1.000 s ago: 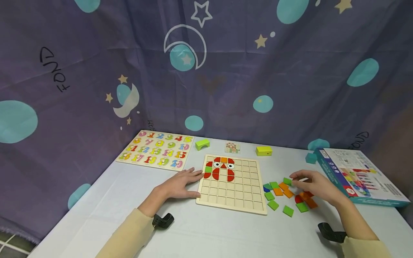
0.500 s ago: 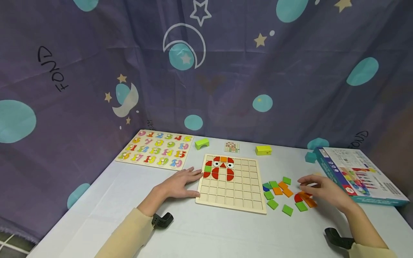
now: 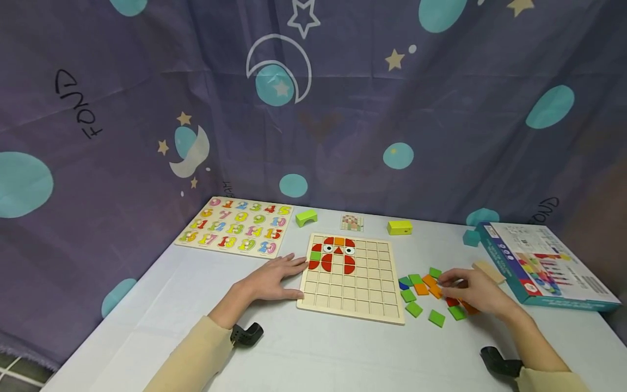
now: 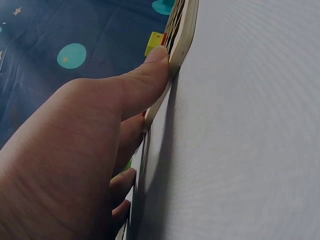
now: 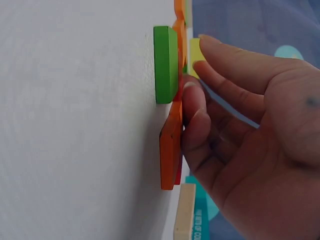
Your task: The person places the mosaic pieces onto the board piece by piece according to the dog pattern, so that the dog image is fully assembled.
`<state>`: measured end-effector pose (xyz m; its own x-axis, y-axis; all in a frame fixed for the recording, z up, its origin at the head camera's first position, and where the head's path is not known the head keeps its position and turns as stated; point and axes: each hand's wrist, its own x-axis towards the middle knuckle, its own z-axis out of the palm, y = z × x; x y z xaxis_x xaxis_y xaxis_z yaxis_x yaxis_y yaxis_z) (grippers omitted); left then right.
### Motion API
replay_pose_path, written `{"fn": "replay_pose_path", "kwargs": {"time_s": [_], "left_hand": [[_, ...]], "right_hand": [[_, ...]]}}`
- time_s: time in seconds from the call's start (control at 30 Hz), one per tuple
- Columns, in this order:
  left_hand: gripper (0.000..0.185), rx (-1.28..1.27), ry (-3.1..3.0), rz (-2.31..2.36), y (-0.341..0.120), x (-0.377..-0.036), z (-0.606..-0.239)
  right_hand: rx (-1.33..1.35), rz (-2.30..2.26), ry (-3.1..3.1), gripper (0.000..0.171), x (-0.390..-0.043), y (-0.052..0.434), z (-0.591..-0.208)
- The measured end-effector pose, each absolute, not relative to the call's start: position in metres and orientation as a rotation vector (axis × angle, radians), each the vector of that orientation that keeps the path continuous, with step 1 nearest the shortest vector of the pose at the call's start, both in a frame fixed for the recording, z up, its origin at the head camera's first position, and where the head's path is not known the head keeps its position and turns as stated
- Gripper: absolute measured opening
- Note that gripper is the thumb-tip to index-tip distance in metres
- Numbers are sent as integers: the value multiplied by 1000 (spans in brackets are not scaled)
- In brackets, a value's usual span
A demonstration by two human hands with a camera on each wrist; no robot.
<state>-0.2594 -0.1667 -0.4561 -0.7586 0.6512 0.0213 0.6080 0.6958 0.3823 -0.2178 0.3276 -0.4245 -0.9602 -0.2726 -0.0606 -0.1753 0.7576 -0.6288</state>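
My left hand (image 3: 274, 279) rests at the left edge of a square wooden grid board (image 3: 367, 283). Its thumb and fingers touch the rim, as the left wrist view shows. Red, orange, green and eye-patterned tiles (image 3: 328, 264) sit in the board's upper-left squares. To the right of the board, my right hand (image 3: 477, 291) hovers low over loose tiles, its fingers bent with nothing visible between them. In the right wrist view, a green tile (image 5: 165, 65) and an orange tile (image 5: 170, 155) lie beside the fingertips. The hand partly covers a red tile (image 3: 452, 301).
A number puzzle board (image 3: 235, 226) lies at the back left. Behind the grid board are a green arch block (image 3: 306, 218), a small pattern card (image 3: 352, 222) and a yellow block (image 3: 399, 227). A teal block (image 3: 471, 238), a beige wooden piece (image 3: 490, 270) and a flat box (image 3: 553, 267) are at right.
My right hand first drew back to the right, then came left again over the orange and red tiles. The beige piece behind it now shows. My left hand stays put.
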Motion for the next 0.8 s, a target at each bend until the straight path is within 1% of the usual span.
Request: {"fn": "replay_pose_path", "kwargs": {"time_s": [0.3,0.53,0.8], "left_hand": [[82,1028,2782,570,-167,-260,-456],[82,1028,2781,578,-166,-260,-456],[83,1012,2781,563,-167,-260,-458]], "right_hand": [[-275,-825,2879,43,-218,313,-425],[-256,-804,2906,33,-219,310,-428],[-314,-867,2875,24,-218,308,-429]]}}
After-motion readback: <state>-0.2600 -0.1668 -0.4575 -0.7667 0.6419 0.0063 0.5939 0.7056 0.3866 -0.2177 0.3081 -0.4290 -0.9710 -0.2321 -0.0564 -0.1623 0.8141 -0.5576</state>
